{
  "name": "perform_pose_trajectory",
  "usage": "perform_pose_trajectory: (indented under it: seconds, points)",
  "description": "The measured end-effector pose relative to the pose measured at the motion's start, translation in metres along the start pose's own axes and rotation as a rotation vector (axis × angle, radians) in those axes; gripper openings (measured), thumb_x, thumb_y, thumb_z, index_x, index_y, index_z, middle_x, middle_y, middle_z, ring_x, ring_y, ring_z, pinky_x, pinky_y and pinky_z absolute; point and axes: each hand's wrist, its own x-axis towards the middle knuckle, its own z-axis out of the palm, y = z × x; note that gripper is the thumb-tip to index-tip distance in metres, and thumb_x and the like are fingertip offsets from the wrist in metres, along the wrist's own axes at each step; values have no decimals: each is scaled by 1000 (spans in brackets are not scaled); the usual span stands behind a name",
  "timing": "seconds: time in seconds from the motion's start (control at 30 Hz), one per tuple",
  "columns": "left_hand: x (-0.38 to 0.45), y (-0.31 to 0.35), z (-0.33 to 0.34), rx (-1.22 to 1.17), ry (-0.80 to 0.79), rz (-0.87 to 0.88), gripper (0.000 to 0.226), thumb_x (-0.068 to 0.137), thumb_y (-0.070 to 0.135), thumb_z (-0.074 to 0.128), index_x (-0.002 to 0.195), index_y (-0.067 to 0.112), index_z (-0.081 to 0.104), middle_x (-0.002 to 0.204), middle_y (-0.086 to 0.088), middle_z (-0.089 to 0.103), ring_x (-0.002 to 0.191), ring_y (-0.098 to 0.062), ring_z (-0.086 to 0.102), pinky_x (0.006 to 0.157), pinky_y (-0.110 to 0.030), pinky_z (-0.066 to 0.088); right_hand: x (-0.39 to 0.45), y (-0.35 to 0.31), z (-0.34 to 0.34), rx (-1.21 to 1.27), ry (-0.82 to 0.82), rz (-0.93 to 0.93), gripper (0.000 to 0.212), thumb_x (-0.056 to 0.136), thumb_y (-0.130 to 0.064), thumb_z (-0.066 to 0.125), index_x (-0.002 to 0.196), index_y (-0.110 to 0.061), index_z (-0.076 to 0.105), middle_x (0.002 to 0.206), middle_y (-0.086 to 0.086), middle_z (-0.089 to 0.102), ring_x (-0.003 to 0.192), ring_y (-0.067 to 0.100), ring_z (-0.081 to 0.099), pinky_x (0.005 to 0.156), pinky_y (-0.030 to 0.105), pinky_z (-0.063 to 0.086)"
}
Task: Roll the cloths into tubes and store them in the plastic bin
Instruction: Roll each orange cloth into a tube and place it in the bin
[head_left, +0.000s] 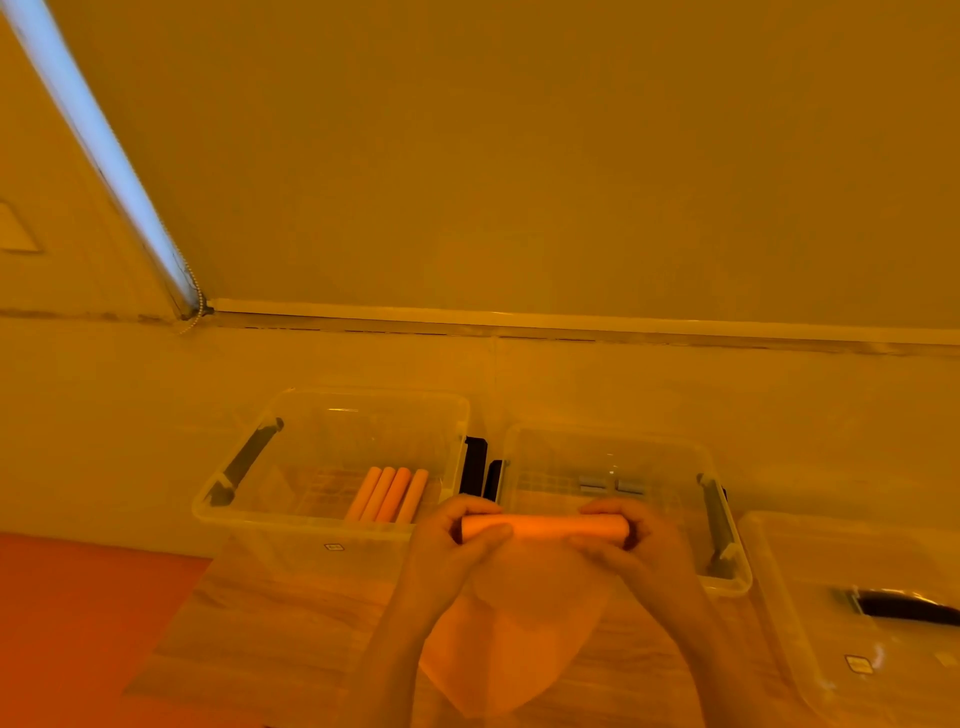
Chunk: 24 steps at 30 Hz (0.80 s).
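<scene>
An orange cloth (511, 639) hangs in front of me, its upper part rolled into a tube (545, 526). My left hand (457, 535) grips the tube's left end with curled fingers and thumb. My right hand (631, 540) grips its right end the same way. The loose part of the cloth droops over the wooden table (270, 634). Behind my hands on the left stands a clear plastic bin (311, 512) that holds several rolled orange cloth tubes (389, 493) side by side.
A second clear bin (727, 571) with dark handles stands behind my right hand, small grey items on its bottom. A clear lid or bin with a black handle (852, 613) lies at the right edge. An orange surface (78, 623) is at the lower left.
</scene>
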Motion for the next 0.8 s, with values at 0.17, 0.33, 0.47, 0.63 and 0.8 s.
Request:
perform_pose_trajectory:
  seconds: [0.17,0.33,0.47,0.63,0.8]
  points:
    - [0,7,1,78,118,37,17,84,15,67,79,31,65,78,12,65,76,11,58,65,-5,44,-2,-2,1,65,-79,3,21,71,-23,74,90,-22,65,84,0,67,71,14,65,61,25,55]
    - [-1,3,-3,13,65,37,15,78,13,73,83,26,69,82,7,68,77,2,62,66,-13,50,0,3,1,-10,-39,-65,38,74,-55,70,72,-17,68,68,7,66,61,22,61,55,31,49]
    - [-3,0,-3,-51,-29,17,32,73,7,76,93,30,67,93,9,68,89,-6,64,74,-31,57,1,5,0,-7,26,-31,62,70,-69,59,62,-8,62,65,9,65,58,25,62,56,31,49]
    - [-2,0,-1,-28,-33,32,25,75,12,75,90,30,67,86,9,67,79,-5,64,67,-25,55,3,1,0,59,34,-38,28,78,-51,64,84,-24,69,76,2,67,69,27,64,60,37,54]
    - [3,5,1,76,99,32,15,82,18,69,85,32,66,85,12,66,79,8,59,67,-10,49,1,-1,1,135,-54,22,45,61,-30,76,104,-26,64,102,-4,64,89,14,64,71,31,57]
